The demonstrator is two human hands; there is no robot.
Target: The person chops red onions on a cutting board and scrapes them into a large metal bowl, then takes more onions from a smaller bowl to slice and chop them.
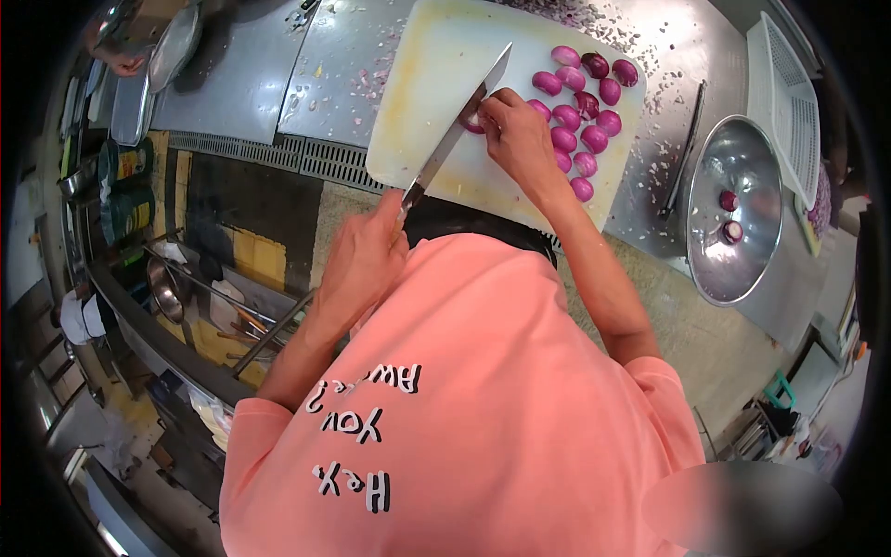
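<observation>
My left hand (364, 252) is closed round the handle of a long kitchen knife (444, 153). Its blade slants up and away to the right over a white cutting board (418, 102). On the board, my right hand (517, 135) has its fingers bent down and closed on a red onion (473, 122). That onion lies right against the blade, partly hidden by blade and fingers. To the right of my right hand, several peeled red onions (595, 139) are grouped on the board.
A steel bowl (733, 278) at right holds two onion pieces. Between bowl and board lies a long dark tool (687, 148). Behind the bowl stands a white plastic basket (775, 56). Onion scraps litter the steel counter (325, 93). Another person's hand (125, 63) is at the far left.
</observation>
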